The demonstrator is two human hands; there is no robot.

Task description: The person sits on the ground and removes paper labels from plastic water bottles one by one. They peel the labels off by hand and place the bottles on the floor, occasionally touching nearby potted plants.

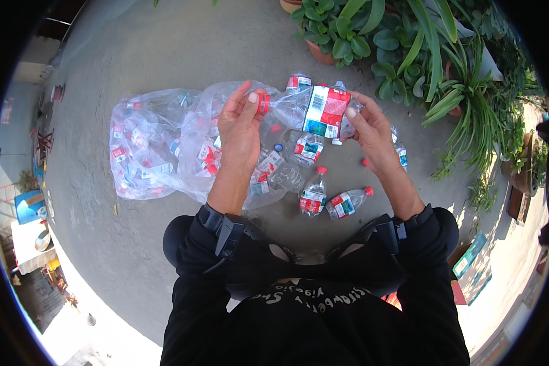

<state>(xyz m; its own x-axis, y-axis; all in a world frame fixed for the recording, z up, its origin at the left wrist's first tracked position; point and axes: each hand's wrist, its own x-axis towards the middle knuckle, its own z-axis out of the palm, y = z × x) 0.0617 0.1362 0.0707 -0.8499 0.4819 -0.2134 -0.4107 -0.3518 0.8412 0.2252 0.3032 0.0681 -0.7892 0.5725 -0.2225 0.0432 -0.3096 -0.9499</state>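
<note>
A clear plastic bottle (293,110) with a red cap and a red, white and green label is held level between both hands. My left hand (241,123) grips its capped neck, thumb and fingers around the red cap (264,104). My right hand (370,130) holds the base end, the thumb on the label's edge. Beneath them, a large clear plastic bag (151,98) lies on its side with many bottles inside, its mouth toward the right. Upright-labelled loose bottles lie below, among them one bottle (313,200) and a tilted one (343,207).
Potted plants (343,32) line the upper right, with a spider plant (466,105) spreading over the concrete floor (96,228). More loose bottles (307,148) lie under the held one. My shoes stand just below the bottles. A blue container (27,206) is at the far left.
</note>
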